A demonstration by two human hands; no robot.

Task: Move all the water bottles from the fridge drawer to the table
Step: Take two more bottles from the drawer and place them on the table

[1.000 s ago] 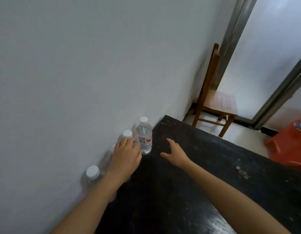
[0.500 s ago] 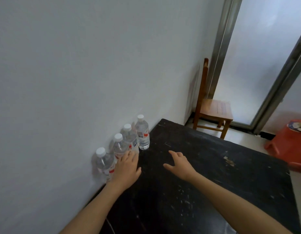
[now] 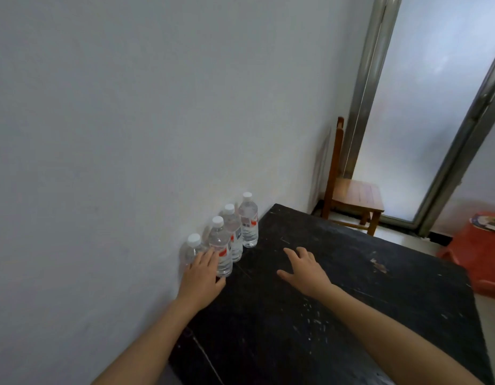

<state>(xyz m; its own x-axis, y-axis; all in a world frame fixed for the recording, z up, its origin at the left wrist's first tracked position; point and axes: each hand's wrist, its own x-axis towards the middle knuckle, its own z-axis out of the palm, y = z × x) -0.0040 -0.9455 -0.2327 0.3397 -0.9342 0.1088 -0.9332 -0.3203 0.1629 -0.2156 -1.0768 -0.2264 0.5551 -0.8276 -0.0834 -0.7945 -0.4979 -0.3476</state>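
Four upright bottles (image 3: 249,220) stand in a row on the table (image 3: 338,301) just ahead of the left hand (image 3: 203,276), whose straight, open fingers seem to touch the nearest two, while the right hand (image 3: 304,269), spread and empty, is farther off.

Plain home room: worn black table (image 3: 351,301) against a bare wall (image 3: 157,107), wooden chair (image 3: 357,195) at one o'clock by a frosted sliding door (image 3: 435,107), red plastic stool (image 3: 479,259) at three o'clock

nearest bottle (image 3: 193,243) — half hidden, stool (image 3: 482,254) cropped
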